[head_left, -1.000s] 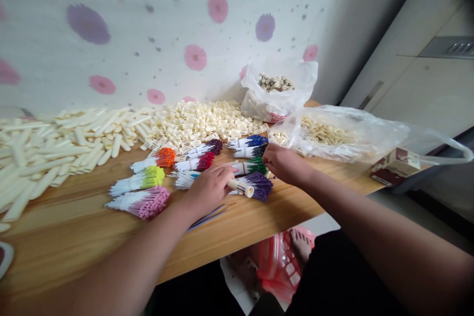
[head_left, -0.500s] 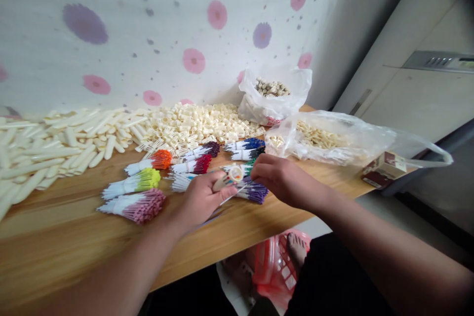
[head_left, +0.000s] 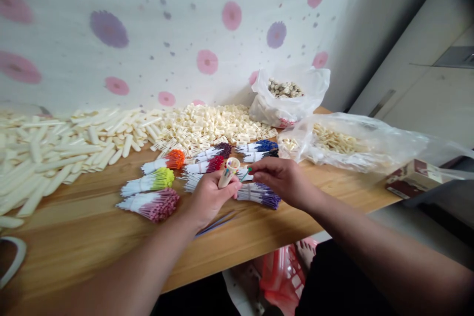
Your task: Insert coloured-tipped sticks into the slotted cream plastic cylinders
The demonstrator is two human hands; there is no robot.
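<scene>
My left hand (head_left: 212,198) is closed round a cream plastic pen barrel (head_left: 228,172), its open end tilted up and small coloured bits showing at the rim and slots. Just right of it, my right hand (head_left: 283,177) pinches a thin pen refill with a green end (head_left: 249,170). The barrel and the refill are apart. Below and around the hands lie banded refill bundles: purple (head_left: 261,195), dark red (head_left: 211,165), black (head_left: 261,154) and blue (head_left: 257,146). Farther left are orange (head_left: 174,159), yellow (head_left: 161,180) and pink (head_left: 155,205) bundles.
Long cream tubes (head_left: 66,153) and short slotted cream pieces (head_left: 211,123) are heaped along the back. At the right stand a white plastic bag (head_left: 274,108), a clear bag of cream parts (head_left: 336,140) and a small box (head_left: 413,177). Loose thin refills (head_left: 217,223) lie near the front edge.
My right hand has come away from the bundles with a green-ended refill, now near the barrel. The barrel stands more upright in my left hand. The view has shifted left.
</scene>
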